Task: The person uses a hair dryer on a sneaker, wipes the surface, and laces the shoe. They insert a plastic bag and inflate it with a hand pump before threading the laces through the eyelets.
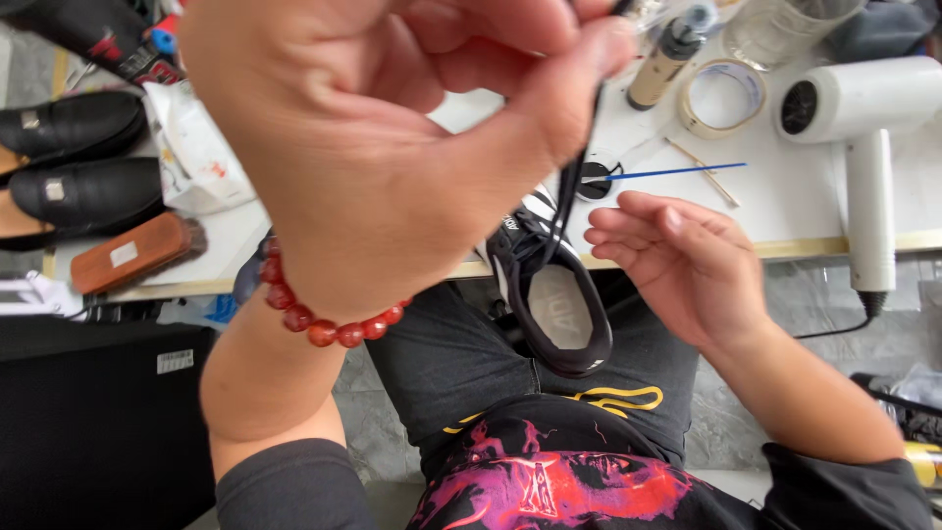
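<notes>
Fingertips of the left hand, raised close to the camera, pinch a black lace that runs down to a black shoe on the lap. The right hand hovers open, fingers loosely curled, just right of it. Shoe's long axis runs near to far, opening up, toe apparently toward the white table. A hard tug could tip the unsteadied shoe off the lap.
</notes>
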